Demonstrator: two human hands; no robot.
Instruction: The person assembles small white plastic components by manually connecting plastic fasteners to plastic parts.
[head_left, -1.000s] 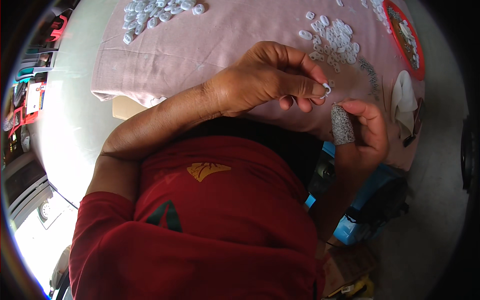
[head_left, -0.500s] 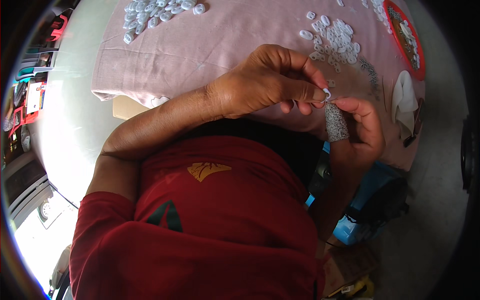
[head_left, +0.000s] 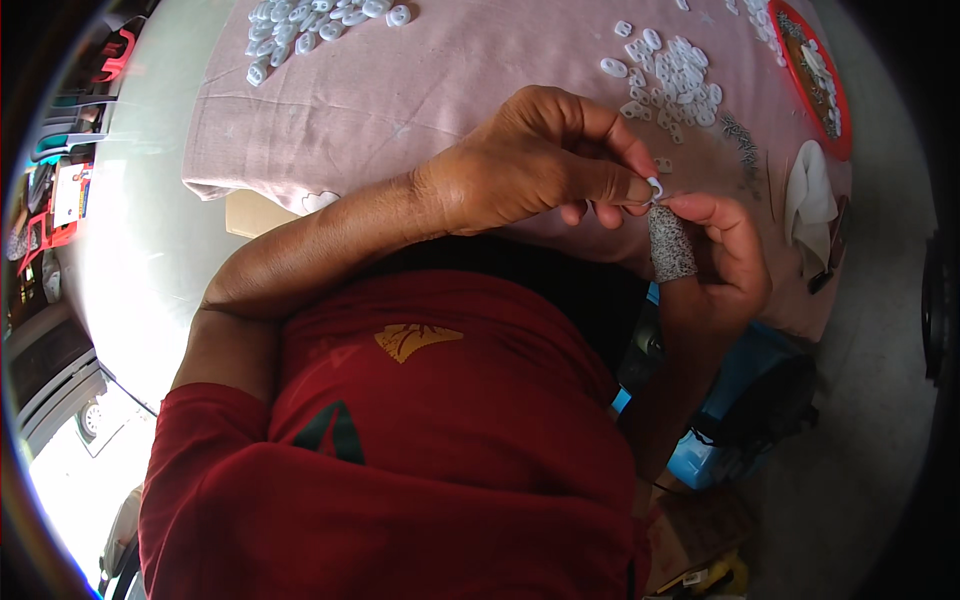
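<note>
Since a second ago the right hand (head_left: 725, 255) has risen and closed in on the left hand (head_left: 540, 165), so the two now meet fingertip to fingertip over the near edge of the pink cloth (head_left: 420, 90). The left hand is pinched narrow, thumb and forefinger holding a small white ring piece (head_left: 654, 186) at their tips. The right hand is curled, its fingers touching that same piece from the right; one of its fingers wears a grey mesh finger cot (head_left: 670, 245), which stands just below the piece. Whether the right hand grips the piece or only steadies it cannot be told. The pink cloth covers the bench (head_left: 130, 230), and everything else is placed from it. On the cloth, beyond the hands, lies a heap of small white pieces (head_left: 672, 75); a second heap of white pieces (head_left: 320, 22) lies at the cloth's far left. At the cloth's right end sits a red tray (head_left: 832, 85) with more pieces in it, and near it a crumpled white rag (head_left: 808, 195). Between the heap and the rag lies a short row of small metal parts (head_left: 742, 140). Below the cloth's near edge, at the person's right side, is a blue box (head_left: 735, 420).
</note>
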